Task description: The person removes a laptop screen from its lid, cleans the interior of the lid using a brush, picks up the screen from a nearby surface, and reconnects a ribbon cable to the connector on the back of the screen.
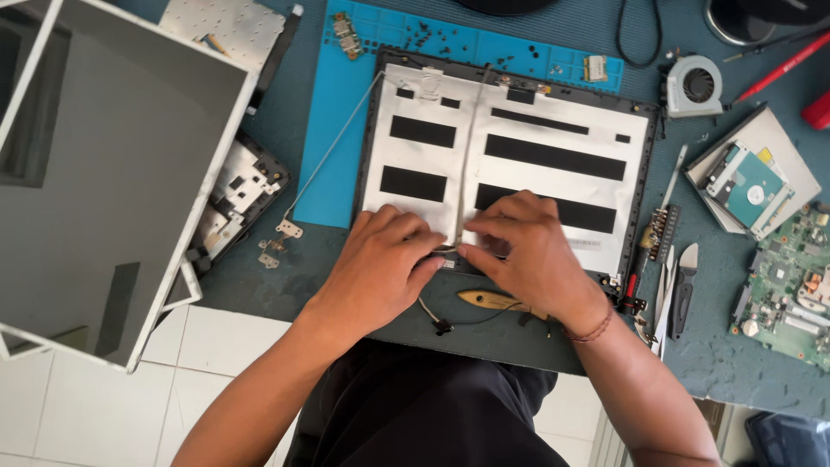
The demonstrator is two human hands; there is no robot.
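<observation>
Both hands' grip pinches one cable (456, 195) on one laptop lid (553, 147).

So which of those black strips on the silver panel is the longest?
The upper black strip right of the panel's centre cable; it runs almost to the right edge, while the others are shorter.
</observation>
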